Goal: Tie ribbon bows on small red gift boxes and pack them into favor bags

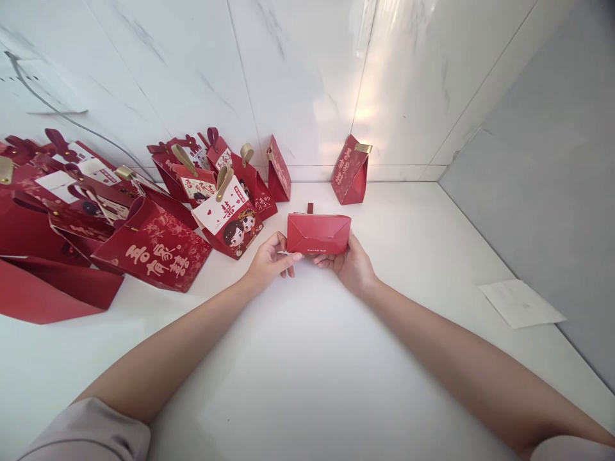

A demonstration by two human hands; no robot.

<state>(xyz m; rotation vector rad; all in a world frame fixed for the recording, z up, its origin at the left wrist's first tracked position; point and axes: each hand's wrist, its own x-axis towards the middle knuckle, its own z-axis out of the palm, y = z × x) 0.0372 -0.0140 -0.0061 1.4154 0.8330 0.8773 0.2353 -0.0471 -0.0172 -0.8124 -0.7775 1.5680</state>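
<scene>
A small red gift box (319, 233) is held above the white table, its flat side with folded seams turned toward me and a dark red ribbon tab (310, 208) showing beyond its far edge. My left hand (275, 256) grips the box's left end, thumb at the lower left corner. Around the right end wraps my right hand (350, 264), with its fingers partly under the box. Left of my left hand stands a red and white gift box (229, 221) with two cartoon figures and a gold ribbon loop.
Many red gift boxes crowd the left side, including a large one with white characters (161, 253). Two single boxes, one left (280, 169) and one right (350, 171), stand by the marble wall. A white paper (521, 302) lies at the right edge. A grey cable (62, 115) hangs upper left.
</scene>
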